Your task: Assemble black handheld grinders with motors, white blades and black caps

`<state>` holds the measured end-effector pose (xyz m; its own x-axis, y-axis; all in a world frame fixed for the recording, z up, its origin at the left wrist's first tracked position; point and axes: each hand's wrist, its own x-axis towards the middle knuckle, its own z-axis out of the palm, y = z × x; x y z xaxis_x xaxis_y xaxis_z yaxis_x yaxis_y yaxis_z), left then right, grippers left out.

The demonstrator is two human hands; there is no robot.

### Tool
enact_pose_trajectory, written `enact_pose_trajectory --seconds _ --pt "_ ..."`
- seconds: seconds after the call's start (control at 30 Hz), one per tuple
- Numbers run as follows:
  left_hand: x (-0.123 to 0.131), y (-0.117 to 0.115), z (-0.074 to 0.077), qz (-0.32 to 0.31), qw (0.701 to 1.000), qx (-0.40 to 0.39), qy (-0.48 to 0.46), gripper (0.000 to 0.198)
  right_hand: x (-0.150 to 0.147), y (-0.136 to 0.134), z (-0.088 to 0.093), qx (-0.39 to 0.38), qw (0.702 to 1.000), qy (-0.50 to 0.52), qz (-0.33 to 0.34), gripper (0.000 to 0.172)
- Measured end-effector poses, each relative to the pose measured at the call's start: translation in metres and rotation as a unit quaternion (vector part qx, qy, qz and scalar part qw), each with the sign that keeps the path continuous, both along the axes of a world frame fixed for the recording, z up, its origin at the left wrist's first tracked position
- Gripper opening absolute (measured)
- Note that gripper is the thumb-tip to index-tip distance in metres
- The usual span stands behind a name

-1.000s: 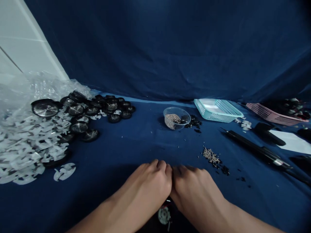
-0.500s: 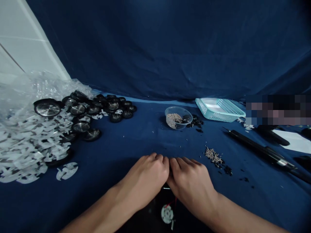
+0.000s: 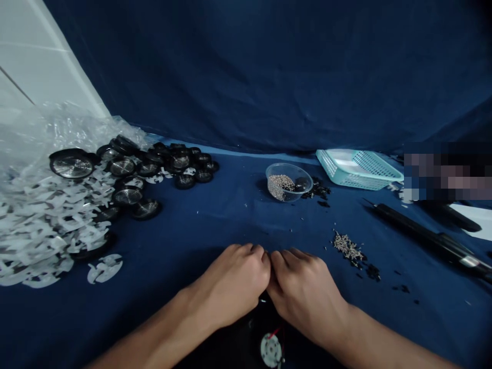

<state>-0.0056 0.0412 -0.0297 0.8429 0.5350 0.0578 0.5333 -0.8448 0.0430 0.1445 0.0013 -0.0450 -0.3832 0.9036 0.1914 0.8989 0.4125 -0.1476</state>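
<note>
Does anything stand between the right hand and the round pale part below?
Only red wire shows, at the upper edge of the round pale part, toward the right hand; darkness may hide more.

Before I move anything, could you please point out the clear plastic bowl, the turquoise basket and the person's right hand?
Clear plastic bowl (image 3: 291, 197), head view: its front wall, below the rim.
Turquoise basket (image 3: 358, 181), head view: its perforated front wall.
Right hand (image 3: 306, 286), head view: the back of it.

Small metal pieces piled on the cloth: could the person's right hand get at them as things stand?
Probably yes: only blue cloth shows between the right hand and the metal pieces nearby.
</note>
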Motion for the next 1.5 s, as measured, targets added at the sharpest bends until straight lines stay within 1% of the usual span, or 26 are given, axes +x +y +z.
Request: enact_pose_trajectory --seconds 0.1,0.2,0.27,0.3,0.33,0.37,0.4,0.47,0.5,0.57,0.6,0.67,0.73,0.77,0.8,0.87,1.0,1.03,1.1,1.17,1.2,1.27,1.33,1.37,1.5 --pt "-0.001 0.002 0.000 -0.004 1.000 0.006 -0.003 0.022 -0.002 -0.002 0.003 -0.053 0.998 0.035 -0.021 0.013" --pt "-0.005 0.005 0.004 -0.025 1.000 0.016 -0.003 0.024 0.000 0.000 0.016 -0.120 0.986 0.094 -0.068 0.013" --pt "-0.010 0.007 0.008 -0.031 0.999 0.031 -0.008 0.023 0.008 0.006 0.026 -0.181 0.966 0.165 -0.089 0.011" --pt "-0.013 0.008 0.010 -0.032 0.999 0.041 -0.012 0.022 0.014 0.011 0.029 -0.221 0.948 0.209 -0.089 0.015" --pt "-0.015 0.009 0.012 -0.033 0.998 0.052 -0.018 0.020 0.020 0.016 0.032 -0.269 0.925 0.256 -0.080 0.021" --pt "-0.018 0.009 0.013 -0.036 0.997 0.061 -0.025 0.017 0.027 0.021 0.033 -0.322 0.895 0.303 -0.066 0.025" --pt "-0.020 0.010 0.015 -0.042 0.996 0.070 -0.033 0.015 0.033 0.025 0.032 -0.374 0.859 0.347 -0.053 0.027" --pt "-0.023 0.010 0.017 -0.056 0.993 0.089 -0.049 0.017 0.042 0.031 0.025 -0.462 0.779 0.421 -0.039 0.024" --pt "-0.024 0.009 0.018 -0.062 0.992 0.099 -0.057 0.020 0.044 0.032 0.021 -0.496 0.740 0.453 -0.036 0.023" --pt "-0.024 0.008 0.019 -0.070 0.988 0.119 -0.073 0.023 0.044 0.031 0.012 -0.550 0.667 0.501 -0.032 0.026" --pt "-0.024 0.007 0.019 -0.073 0.986 0.129 -0.080 0.023 0.042 0.029 0.008 -0.579 0.632 0.515 -0.025 0.031" --pt "-0.025 0.006 0.020 -0.079 0.982 0.146 -0.090 0.021 0.037 0.025 0.003 -0.634 0.562 0.532 -0.007 0.047" --pt "-0.025 0.006 0.022 -0.085 0.979 0.158 -0.097 0.021 0.032 0.021 -0.001 -0.672 0.499 0.547 0.011 0.062" --pt "-0.026 0.006 0.022 -0.087 0.978 0.164 -0.100 0.021 0.030 0.019 -0.003 -0.678 0.475 0.561 0.015 0.066" --pt "-0.026 0.006 0.023 -0.090 0.976 0.170 -0.104 0.021 0.029 0.018 -0.004 -0.676 0.458 0.578 0.018 0.066" --pt "-0.026 0.006 0.023 -0.095 0.971 0.187 -0.114 0.021 0.027 0.016 -0.008 -0.663 0.432 0.611 0.013 0.063" --pt "-0.024 0.005 0.020 -0.096 0.965 0.209 -0.125 0.021 0.026 0.014 -0.018 -0.663 0.364 0.655 -0.009 0.060" --pt "-0.023 0.005 0.019 -0.093 0.965 0.210 -0.124 0.022 0.026 0.014 -0.019 -0.667 0.351 0.657 -0.013 0.062" --pt "-0.022 0.005 0.018 -0.090 0.967 0.204 -0.120 0.022 0.027 0.014 -0.021 -0.685 0.338 0.645 -0.010 0.072" --pt "-0.022 0.004 0.019 -0.091 0.970 0.194 -0.119 0.023 0.030 0.014 -0.020 -0.707 0.325 0.628 0.016 0.079" --pt "-0.022 0.003 0.019 -0.093 0.970 0.188 -0.119 0.024 0.031 0.014 -0.018 -0.712 0.324 0.622 0.037 0.078" --pt "-0.021 0.000 0.022 -0.101 0.968 0.186 -0.132 0.029 0.035 0.015 -0.015 -0.706 0.333 0.621 0.073 0.066" --pt "-0.020 -0.003 0.024 -0.106 0.966 0.186 -0.148 0.036 0.038 0.018 -0.014 -0.689 0.349 0.630 0.082 0.049" --pt "-0.019 -0.004 0.024 -0.107 0.965 0.185 -0.155 0.039 0.039 0.020 -0.014 -0.685 0.353 0.633 0.079 0.043" --pt "-0.017 -0.004 0.025 -0.106 0.964 0.180 -0.165 0.042 0.042 0.032 -0.025 -0.693 0.363 0.619 0.069 0.032"
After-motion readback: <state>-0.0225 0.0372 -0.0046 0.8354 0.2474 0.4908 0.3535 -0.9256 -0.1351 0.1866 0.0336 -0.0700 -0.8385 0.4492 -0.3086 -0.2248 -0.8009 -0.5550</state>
